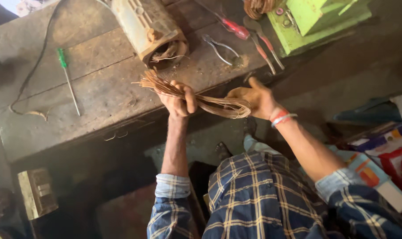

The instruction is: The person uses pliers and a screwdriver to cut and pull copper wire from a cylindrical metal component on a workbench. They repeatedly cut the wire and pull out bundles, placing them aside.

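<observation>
Both arms raised in front of the torso, forearms bare, plaid sleeves rolled to just below the elbows. Left hand at the end of a near-vertical forearm, fist closed, fingers wrapped tight, thumb side toward the right hand, knuckles facing away from the body. Right hand at the end of a forearm angling in from the lower right, palm turned toward the left hand, thumb sticking up, fingers curled loosely. Bands around the right wrist. Hands level with each other, near but apart.
</observation>
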